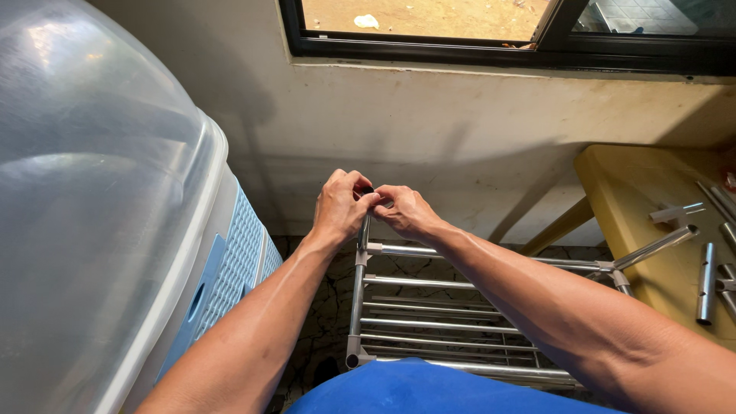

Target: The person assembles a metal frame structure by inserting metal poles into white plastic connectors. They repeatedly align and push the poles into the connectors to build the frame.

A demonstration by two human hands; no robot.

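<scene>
Head view shows the left hand [343, 205] and right hand [405, 212] meeting, fingers pinched shut together on a small dark cap [369, 191] at the top of an upright tube of the metal rack [429, 322]. That rack stands on the floor between a pale blue washing machine [230, 268] and a yellow table [644, 192], where loose metal tubes [705, 284] lie near its right edge.
</scene>
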